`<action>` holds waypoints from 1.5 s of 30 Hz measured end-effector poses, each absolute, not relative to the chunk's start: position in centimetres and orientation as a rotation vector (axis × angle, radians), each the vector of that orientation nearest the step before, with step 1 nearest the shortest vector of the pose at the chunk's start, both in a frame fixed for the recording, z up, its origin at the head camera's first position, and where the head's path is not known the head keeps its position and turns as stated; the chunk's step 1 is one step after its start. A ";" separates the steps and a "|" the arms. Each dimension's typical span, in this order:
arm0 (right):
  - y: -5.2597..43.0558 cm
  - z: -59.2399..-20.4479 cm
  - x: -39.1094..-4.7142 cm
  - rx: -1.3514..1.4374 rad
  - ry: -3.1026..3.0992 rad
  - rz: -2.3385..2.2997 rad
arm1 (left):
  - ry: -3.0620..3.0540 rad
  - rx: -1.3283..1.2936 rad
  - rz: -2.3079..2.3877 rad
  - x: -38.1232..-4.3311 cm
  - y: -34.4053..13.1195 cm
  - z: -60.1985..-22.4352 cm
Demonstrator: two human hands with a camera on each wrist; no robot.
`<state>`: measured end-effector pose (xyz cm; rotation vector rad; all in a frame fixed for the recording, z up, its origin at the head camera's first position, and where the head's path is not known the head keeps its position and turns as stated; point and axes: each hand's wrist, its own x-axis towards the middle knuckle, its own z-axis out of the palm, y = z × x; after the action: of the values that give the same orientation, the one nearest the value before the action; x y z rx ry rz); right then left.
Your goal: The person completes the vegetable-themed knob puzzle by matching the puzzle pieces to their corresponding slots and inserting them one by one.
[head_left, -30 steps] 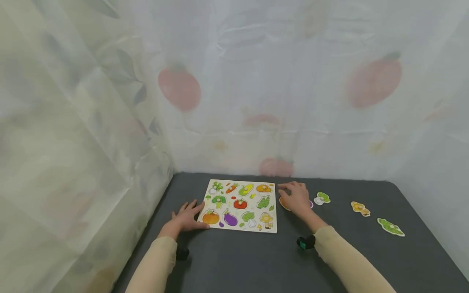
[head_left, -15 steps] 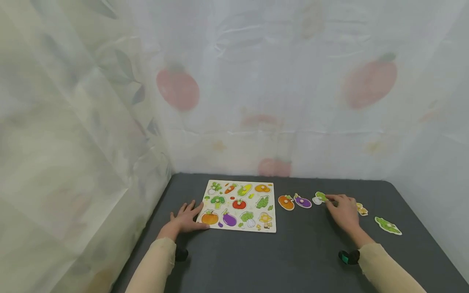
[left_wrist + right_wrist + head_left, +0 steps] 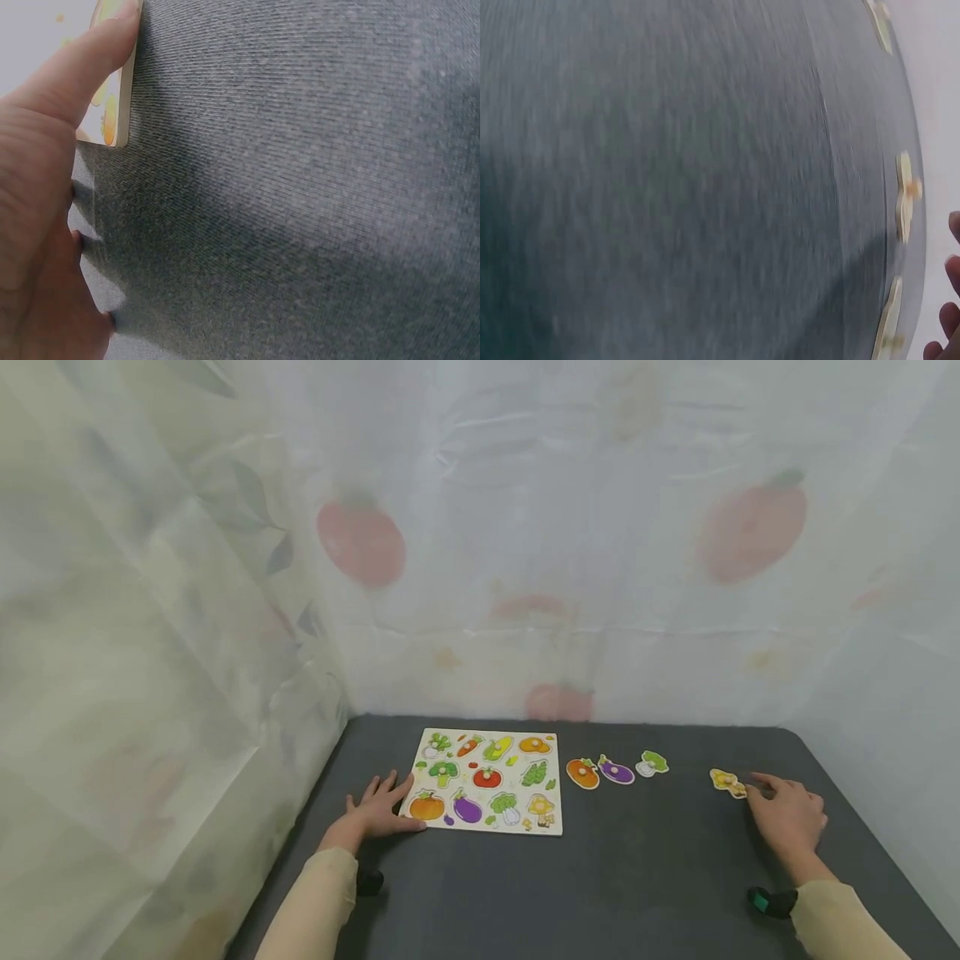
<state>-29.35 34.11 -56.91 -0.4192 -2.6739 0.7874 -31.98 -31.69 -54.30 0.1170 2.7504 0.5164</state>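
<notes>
A wooden vegetable puzzle board [image 3: 471, 756] lies at the middle left of the table in the head view. My left hand [image 3: 377, 808] rests at its lower left corner, fingers spread. In the left wrist view the thumb [image 3: 82, 64] lies across the board's edge. My right hand [image 3: 787, 814] hovers at the table's right side, fingers loosely bent and holding nothing visible. Just left of its fingertips is a yellow mushroom piece [image 3: 727, 782]. The green pea pod piece is hidden in the head view. Fingers [image 3: 952, 276] show apart at the right wrist view's edge.
Between board and right hand lie an orange pumpkin piece [image 3: 582, 773], a purple eggplant piece [image 3: 617, 770] and a green-and-white cabbage piece [image 3: 651, 764]. A dark cloth covers the table [image 3: 600, 885]. Pale patterned curtains [image 3: 480, 527] stand behind and at both sides.
My right hand has moved right, from beside the board, past the cabbage and mushroom pieces, to where the pea pod piece lay. My left hand stays on the board.
</notes>
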 end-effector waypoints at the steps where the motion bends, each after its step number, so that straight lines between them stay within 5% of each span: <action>1: 34.5 -56.9 -29.2 -0.452 -2.674 0.791 | 2.747 0.115 0.515 -32.0 -31.7 -54.3; 11: 37.0 -56.8 -28.4 -0.740 -2.759 0.798 | 2.746 0.103 0.518 -31.8 -32.0 -54.2; 45: 38.0 -57.8 -26.7 -1.000 -2.740 0.770 | 2.779 0.117 0.523 -31.8 -31.7 -54.8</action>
<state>-26.73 38.02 -57.84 -0.9997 -2.7396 0.7702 -31.84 -31.74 -54.77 0.1174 2.7790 0.5233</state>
